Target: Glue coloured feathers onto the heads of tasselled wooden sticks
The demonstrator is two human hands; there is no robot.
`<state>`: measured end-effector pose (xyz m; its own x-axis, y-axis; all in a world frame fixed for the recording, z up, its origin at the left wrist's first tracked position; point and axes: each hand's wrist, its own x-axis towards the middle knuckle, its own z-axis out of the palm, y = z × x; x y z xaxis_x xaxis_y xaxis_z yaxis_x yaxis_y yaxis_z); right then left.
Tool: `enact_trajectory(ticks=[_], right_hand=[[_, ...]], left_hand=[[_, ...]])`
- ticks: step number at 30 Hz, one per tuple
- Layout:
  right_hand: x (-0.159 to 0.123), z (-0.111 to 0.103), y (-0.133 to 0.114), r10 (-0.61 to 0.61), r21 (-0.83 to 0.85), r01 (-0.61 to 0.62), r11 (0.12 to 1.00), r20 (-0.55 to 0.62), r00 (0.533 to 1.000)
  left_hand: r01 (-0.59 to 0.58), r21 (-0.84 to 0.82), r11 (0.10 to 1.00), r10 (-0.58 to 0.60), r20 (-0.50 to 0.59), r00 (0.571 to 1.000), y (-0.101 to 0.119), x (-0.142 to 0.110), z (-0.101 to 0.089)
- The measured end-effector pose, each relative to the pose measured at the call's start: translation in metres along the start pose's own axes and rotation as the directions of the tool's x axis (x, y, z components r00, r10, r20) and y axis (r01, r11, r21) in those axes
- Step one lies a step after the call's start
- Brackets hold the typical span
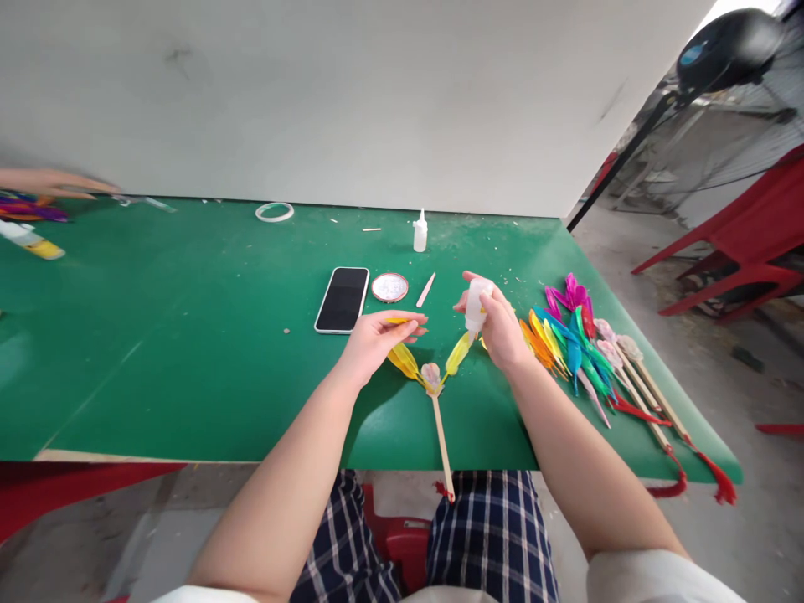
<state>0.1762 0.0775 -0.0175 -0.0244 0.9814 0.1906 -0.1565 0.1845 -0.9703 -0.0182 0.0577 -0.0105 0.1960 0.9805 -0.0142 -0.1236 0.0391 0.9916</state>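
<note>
My left hand [380,339] pinches a yellow feather [398,321] just above the green table [188,335]. My right hand [499,327] is wrapped round a small white glue bottle [476,303], tipped nozzle-down. Between the hands lies a wooden stick [442,435] with a pale ornament [431,377] at its top and two yellow feathers [403,360] fanning out from it; its red-tasselled end hangs over the table's front edge.
A black phone [342,299], a round dish of white bits [389,287], a small wooden stick [425,290], another white bottle [420,232] and a white ring [275,212] lie further back. Coloured feathers [569,339] and finished sticks [646,389] are right. Another person's hand [54,182] is far left.
</note>
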Motion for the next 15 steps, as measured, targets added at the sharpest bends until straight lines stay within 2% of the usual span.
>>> enact_trajectory(ticks=[3,7,15], right_hand=[[0.0000,-0.0002,-0.0007,0.041,0.016,-0.042,0.999,0.047,0.998],[-0.0003,0.0012,-0.0015,0.029,-0.041,-0.026,0.999,0.074,0.997],[0.0026,0.0024,0.0012,-0.089,-0.265,0.085,0.960,-0.004,0.996]], left_hand=[[-0.003,0.006,1.000,0.003,0.004,1.000,-0.0002,0.0004,-0.0003],[-0.006,0.024,1.000,0.006,-0.001,1.000,0.0004,0.0006,0.0000],[-0.018,0.016,1.000,0.018,0.013,1.000,-0.0005,0.0000,-0.0003]])
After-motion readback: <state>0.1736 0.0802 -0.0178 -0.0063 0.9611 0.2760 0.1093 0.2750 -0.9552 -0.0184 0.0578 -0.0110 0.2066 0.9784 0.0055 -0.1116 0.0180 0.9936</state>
